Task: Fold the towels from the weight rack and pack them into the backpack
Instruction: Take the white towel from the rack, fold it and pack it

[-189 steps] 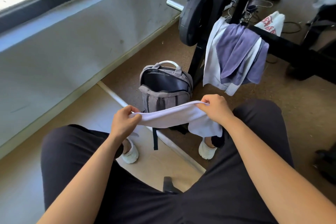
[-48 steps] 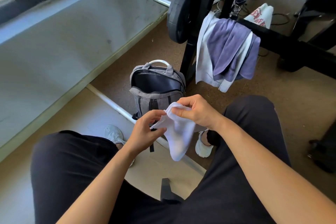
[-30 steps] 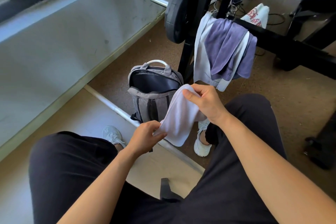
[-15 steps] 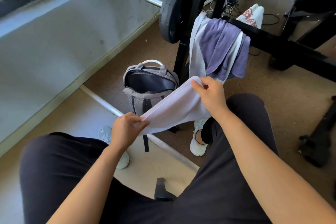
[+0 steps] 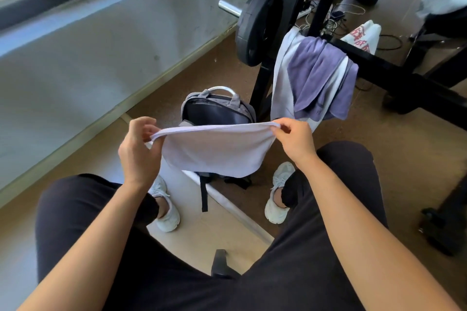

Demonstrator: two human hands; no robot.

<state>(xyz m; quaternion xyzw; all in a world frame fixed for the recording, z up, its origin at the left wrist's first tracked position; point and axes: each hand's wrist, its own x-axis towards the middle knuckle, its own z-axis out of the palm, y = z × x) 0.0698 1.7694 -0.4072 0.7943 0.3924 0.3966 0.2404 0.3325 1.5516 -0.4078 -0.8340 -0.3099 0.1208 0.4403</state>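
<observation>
Above the open backpack (image 5: 217,108), a person held a white towel (image 5: 214,151) stretched between both hands.

Thumb and curled fingers of the left hand (image 5: 137,149) and the right hand (image 5: 295,142) each pinched an upper corner, so the towel's long axis ran level from side to side and the cloth hung across the backpack's lower front. The backpack stood on the floor just beyond and below the fingers, roughly midway between the hands, with neither plainly nearer. Behind and to the right of the backpack, a purple towel (image 5: 318,76) lay over a pale towel (image 5: 280,88) on the weight rack (image 5: 379,70). The held cloth hid the backpack's base, shadow hid its contents, and the number of layers in the held towel could not be made out.
</observation>
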